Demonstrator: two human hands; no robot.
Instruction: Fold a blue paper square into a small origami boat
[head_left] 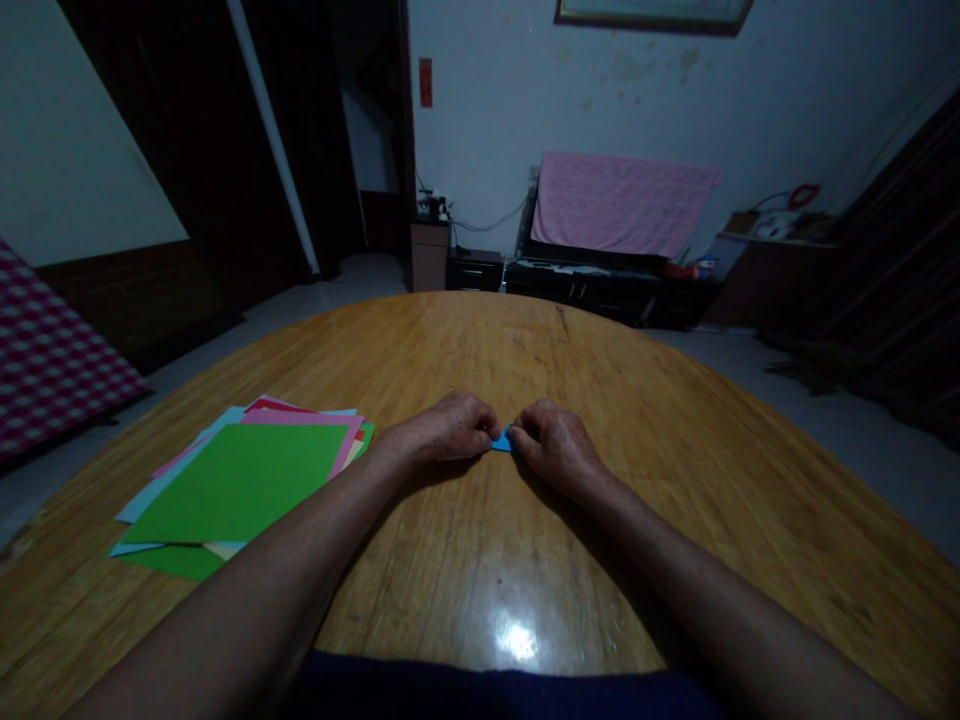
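A small piece of folded blue paper (503,441) lies at the middle of the wooden table (480,560), mostly covered by my fingers. My left hand (455,426) is closed on its left end, thumb and fingertips pinched together. From the other side, my right hand (556,440) pinches the right end between thumb and fingers. Both hands rest low on the tabletop, with a short strip of blue showing between them. How the paper is folded inside my fingers is hidden.
Left of my left forearm lies a loose stack of coloured paper sheets (232,480), green on top. Past the table's far edge stand a low dark cabinet (577,285) and a screen-like shape under a pink cloth (622,200). A checked cloth (52,350) hangs at far left.
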